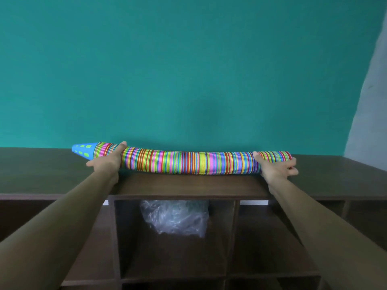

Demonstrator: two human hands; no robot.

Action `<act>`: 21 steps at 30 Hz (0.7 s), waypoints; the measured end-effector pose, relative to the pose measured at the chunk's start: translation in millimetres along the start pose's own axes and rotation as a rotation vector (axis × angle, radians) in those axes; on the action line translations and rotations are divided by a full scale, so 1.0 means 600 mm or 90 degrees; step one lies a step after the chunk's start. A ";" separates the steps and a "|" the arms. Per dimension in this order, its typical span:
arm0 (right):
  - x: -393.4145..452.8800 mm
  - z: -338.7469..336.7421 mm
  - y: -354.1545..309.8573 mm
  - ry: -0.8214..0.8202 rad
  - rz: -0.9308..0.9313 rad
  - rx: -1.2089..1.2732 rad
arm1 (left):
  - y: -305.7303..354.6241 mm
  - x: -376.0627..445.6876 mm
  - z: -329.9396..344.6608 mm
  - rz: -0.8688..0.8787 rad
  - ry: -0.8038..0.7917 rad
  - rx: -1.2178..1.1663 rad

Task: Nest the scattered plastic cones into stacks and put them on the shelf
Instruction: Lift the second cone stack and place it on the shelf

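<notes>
A long stack of nested plastic cones (188, 162), striped in many colours, lies on its side along the top of a dark wooden shelf (188, 185). Its blue tip with green patches (83, 151) points left. My left hand (106, 162) grips the stack near the tip end, fingers curled over the top and thumb out to the left. My right hand (276, 167) holds the wide right end, fingers wrapped over and around it. The stack sags slightly in the middle between my hands.
A teal wall (188, 70) rises directly behind the shelf top. Below are open cubby compartments; the middle one holds a crumpled clear plastic bag (176, 218). A pale grey wall (370, 122) stands at the right.
</notes>
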State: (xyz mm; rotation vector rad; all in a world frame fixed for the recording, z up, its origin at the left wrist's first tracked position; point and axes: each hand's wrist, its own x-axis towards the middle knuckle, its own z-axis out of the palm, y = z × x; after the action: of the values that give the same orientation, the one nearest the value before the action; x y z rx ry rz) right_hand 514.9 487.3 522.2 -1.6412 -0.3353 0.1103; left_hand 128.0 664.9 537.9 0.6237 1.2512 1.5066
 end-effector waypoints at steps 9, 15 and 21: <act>0.110 0.102 0.011 -0.027 -0.040 -0.058 | -0.016 0.108 0.111 0.051 0.050 0.152; 0.171 0.168 0.008 -0.051 -0.060 -0.077 | -0.018 0.166 0.168 0.044 0.073 0.266; 0.235 0.231 0.016 -0.091 -0.077 -0.096 | -0.040 0.223 0.213 0.134 0.089 0.508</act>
State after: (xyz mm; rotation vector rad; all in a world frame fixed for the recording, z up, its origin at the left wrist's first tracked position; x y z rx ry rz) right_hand 613.2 659.1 516.6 -1.7612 -0.5635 0.1136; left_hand 203.2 835.3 528.6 1.2062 1.9593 1.1903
